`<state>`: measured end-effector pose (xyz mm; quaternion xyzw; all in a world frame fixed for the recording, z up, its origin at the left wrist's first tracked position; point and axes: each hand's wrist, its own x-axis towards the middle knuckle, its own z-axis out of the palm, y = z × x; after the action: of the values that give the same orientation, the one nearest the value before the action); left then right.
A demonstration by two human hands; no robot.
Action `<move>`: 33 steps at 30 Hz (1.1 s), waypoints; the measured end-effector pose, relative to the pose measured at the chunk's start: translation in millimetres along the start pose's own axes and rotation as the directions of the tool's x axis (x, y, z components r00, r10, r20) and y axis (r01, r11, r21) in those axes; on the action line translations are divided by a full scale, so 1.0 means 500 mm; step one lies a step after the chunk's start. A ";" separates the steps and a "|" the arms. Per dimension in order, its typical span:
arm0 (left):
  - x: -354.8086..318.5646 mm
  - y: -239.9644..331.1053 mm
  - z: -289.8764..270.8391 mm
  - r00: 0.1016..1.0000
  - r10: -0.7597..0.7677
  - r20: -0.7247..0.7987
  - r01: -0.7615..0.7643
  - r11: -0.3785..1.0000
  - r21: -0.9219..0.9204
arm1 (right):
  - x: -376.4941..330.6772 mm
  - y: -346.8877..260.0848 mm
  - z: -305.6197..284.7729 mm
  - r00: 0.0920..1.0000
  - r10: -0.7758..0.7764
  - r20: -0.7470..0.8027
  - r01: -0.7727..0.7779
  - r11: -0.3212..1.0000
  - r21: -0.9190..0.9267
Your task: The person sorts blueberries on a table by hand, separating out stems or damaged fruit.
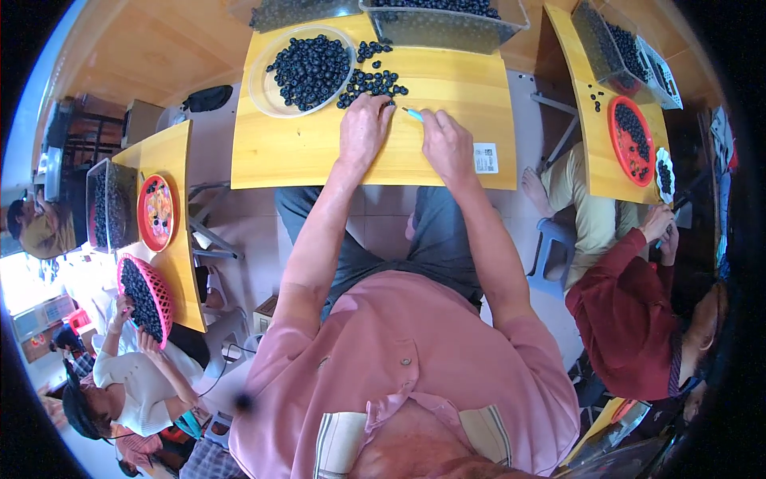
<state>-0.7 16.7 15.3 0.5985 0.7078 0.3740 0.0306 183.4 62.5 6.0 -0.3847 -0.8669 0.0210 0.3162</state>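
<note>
My left hand (365, 128) is over the yellow table (303, 148), its fingertips pinched on a small dark-blue round piece (391, 103), like a bead or berry. My right hand (447, 144) grips a slim tool with a light-blue handle (414, 115); its tip points left, toward the left fingertips, with a small gap between. Just beyond the left hand lies a loose pile of the same dark round pieces (375, 84). A shallow clear plastic bowl (257, 84) at the table's left holds a large heap of them.
Clear bins (447, 32) of dark pieces stand along the far edge. A white label (485, 158) is stuck near the right corner. Co-workers sit at side tables: one at left with a pink basket (166, 299), one at right in a dark red top (630, 319), near a red tray (613, 132).
</note>
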 end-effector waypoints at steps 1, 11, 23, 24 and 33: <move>0.002 0.000 0.004 1.000 -0.010 0.001 0.010 1.000 -0.029 | -0.001 0.001 0.001 1.000 0.006 0.003 -0.006 1.000 0.000; 0.011 0.004 0.005 0.995 -0.054 0.082 0.062 0.994 -0.091 | -0.002 0.006 0.005 1.000 -0.011 -0.018 0.011 1.000 0.002; -0.023 0.032 0.015 0.944 -0.324 0.064 0.316 0.829 -0.461 | -0.002 0.004 0.001 1.000 -0.001 -0.020 0.001 1.000 0.008; -0.028 0.029 0.019 0.946 -0.319 0.054 0.307 0.831 -0.464 | -0.002 0.003 0.000 1.000 0.000 -0.015 0.000 1.000 0.009; -0.042 0.022 0.023 0.966 -0.260 0.003 0.219 0.808 -0.547 | -0.003 -0.001 -0.004 1.000 -0.012 -0.008 0.012 1.000 0.009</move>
<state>19.6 4.1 4.9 0.4574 0.6429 0.5736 0.2200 184.8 60.8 6.8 -0.3783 -0.8678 0.0214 0.3216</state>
